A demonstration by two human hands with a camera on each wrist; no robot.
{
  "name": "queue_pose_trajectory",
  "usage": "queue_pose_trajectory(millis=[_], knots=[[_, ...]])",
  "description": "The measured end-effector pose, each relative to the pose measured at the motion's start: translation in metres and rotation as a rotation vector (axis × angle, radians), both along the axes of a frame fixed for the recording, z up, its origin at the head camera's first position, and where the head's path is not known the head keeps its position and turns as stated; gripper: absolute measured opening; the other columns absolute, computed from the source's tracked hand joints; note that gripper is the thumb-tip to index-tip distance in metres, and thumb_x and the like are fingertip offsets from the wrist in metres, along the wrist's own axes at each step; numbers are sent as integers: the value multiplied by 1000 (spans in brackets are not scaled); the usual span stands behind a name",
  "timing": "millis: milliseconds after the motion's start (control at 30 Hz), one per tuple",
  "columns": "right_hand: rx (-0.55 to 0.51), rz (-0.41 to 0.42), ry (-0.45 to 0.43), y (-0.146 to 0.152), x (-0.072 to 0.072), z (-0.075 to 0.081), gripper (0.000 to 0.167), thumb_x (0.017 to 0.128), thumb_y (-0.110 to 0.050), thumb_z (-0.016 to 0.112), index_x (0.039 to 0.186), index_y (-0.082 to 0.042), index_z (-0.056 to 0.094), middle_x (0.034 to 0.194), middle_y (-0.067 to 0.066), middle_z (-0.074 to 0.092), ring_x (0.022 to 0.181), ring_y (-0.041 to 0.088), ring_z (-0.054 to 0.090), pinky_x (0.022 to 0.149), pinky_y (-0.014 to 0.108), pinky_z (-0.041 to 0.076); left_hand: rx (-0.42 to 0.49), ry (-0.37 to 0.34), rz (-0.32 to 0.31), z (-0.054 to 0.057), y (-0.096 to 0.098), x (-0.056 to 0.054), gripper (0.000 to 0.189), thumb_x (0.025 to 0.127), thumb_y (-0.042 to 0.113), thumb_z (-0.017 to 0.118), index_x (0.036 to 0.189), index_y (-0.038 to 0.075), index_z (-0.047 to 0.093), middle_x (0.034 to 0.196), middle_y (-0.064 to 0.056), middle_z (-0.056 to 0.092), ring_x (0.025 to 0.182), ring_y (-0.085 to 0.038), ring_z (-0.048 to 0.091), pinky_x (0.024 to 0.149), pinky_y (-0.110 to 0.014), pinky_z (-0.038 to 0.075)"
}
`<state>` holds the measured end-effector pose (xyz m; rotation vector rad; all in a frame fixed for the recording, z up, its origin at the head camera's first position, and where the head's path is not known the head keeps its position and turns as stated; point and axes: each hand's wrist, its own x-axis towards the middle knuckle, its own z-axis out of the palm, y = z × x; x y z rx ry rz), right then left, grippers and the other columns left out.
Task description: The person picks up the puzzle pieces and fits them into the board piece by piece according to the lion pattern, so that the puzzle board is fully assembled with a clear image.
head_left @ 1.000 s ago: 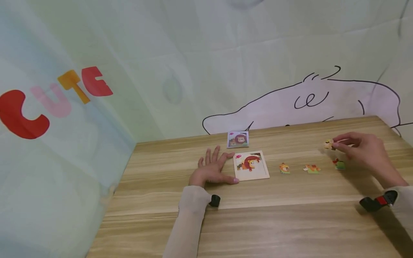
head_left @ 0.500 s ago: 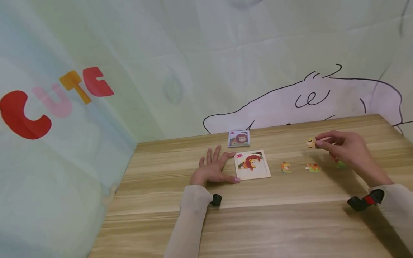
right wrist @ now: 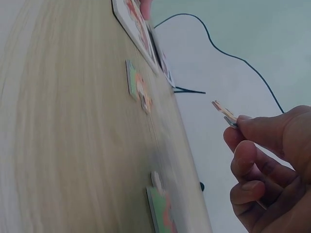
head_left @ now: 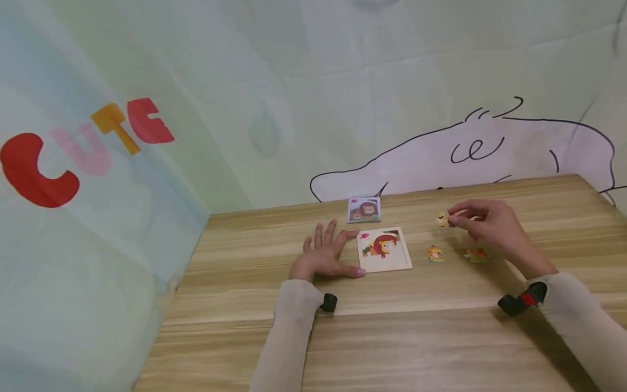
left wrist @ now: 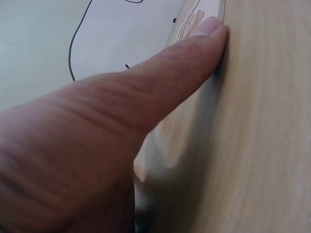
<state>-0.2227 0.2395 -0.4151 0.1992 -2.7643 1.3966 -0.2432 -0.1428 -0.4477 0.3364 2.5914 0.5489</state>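
In the head view my right hand (head_left: 492,226) pinches a yellowish jigsaw piece (head_left: 442,219) between thumb and forefinger, held above the table. The right wrist view has the same piece (right wrist: 226,113) nearly edge-on at the fingertips. Fingers spread, my left hand (head_left: 323,258) lies on the table beside the square puzzle board (head_left: 392,263). Its thumb and index tip touch the board's left edge. Part of a lion picture fills the board's upper left. Two loose pieces lie right of the board: an orange-and-green piece (head_left: 434,254) and a wider orange-green piece (head_left: 475,255).
Behind the board lies a small lion picture card (head_left: 364,210). The wood-grain table (head_left: 372,348) ends at the back against a printed curtain (head_left: 294,109). A dark wrist camera (head_left: 514,305) sits at my right cuff.
My right hand has moved left with the pinched jigsaw piece, towards the puzzle board. A green-and-red piece on the table is now hidden behind it. The left hand has stayed put.
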Motion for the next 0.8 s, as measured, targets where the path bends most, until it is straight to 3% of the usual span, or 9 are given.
queue_pose_trajectory(millis=[367, 800], knots=[[-26, 33, -36, -26, -6, -4, 32, 101, -31, 78, 121, -6, 76, 105, 19, 80, 56, 13, 56, 50, 28, 47, 12, 1, -6, -2, -1, -1, 106, 84, 64, 83, 168, 47, 22, 182, -1, -24, 166, -36, -31, 133, -67, -13], [7, 83, -72, -54, -10, -8, 24, 101, -24, 78, 118, -8, 78, 102, 16, 81, 68, 15, 64, 56, 27, 54, 10, -4, -5, -4, -1, -3, 106, 83, 65, 83, 168, 48, 21, 181, 0, -26, 166, -36, -31, 133, -67, -13]])
